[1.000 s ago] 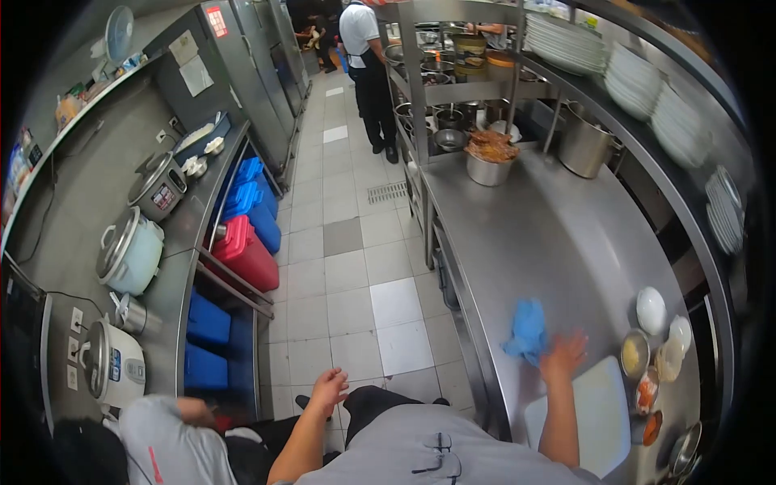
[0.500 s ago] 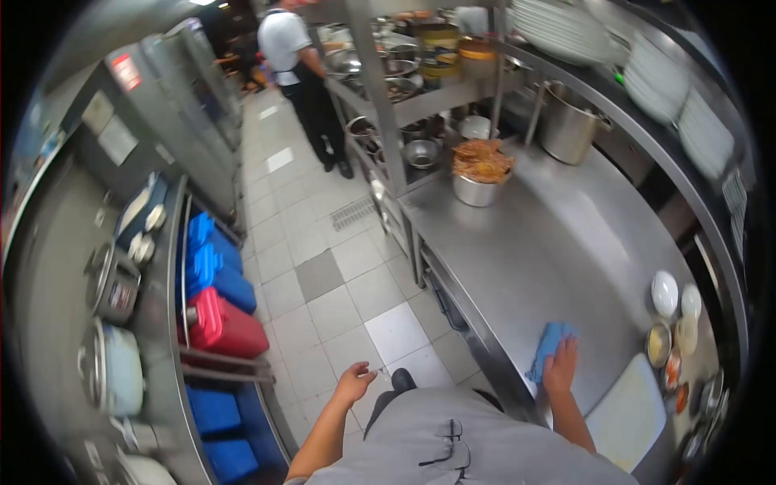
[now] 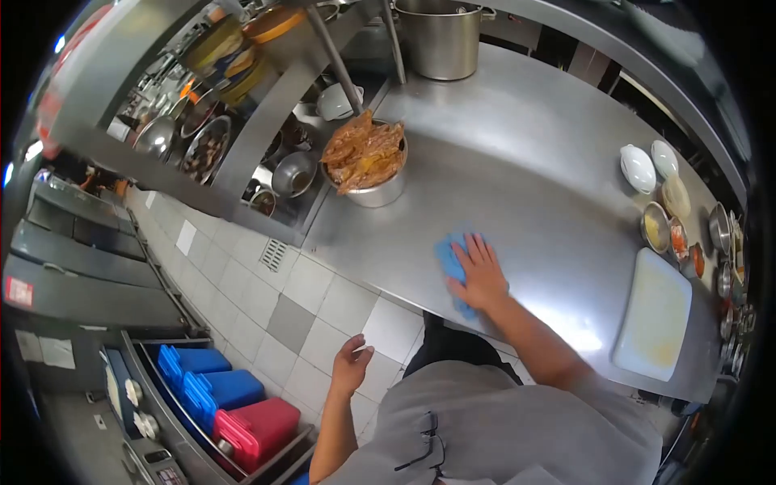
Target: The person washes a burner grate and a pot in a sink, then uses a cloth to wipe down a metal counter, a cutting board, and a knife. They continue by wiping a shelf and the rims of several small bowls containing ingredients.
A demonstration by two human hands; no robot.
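My right hand [image 3: 482, 273] presses a crumpled blue cloth [image 3: 453, 257] against the steel worktop [image 3: 517, 202], near its front edge. The palm and fingers cover part of the cloth. Over the tiled floor, my left hand [image 3: 350, 365] hangs in the air, its fingers loosely bent and thumb apart, with nothing in it. Beyond the cloth, a metal pot [image 3: 380, 194] stands on the worktop, heaped with orange-brown marinated meat [image 3: 365, 152]. A white cutting board [image 3: 653, 315] lies to the right of my right arm.
White dishes [image 3: 638, 168] and small bowls of ingredients [image 3: 655, 226] line the right side. A large stockpot [image 3: 437, 40] stands at the back. Shelving with metal bowls [image 3: 293, 174] adjoins the worktop's left end. Blue bins [image 3: 222, 390] and a red bin [image 3: 257, 432] sit low on the left.
My body and view have turned toward the worktop. My right hand has moved the cloth farther along the worktop, away from the cutting board. The person in the aisle is out of view.
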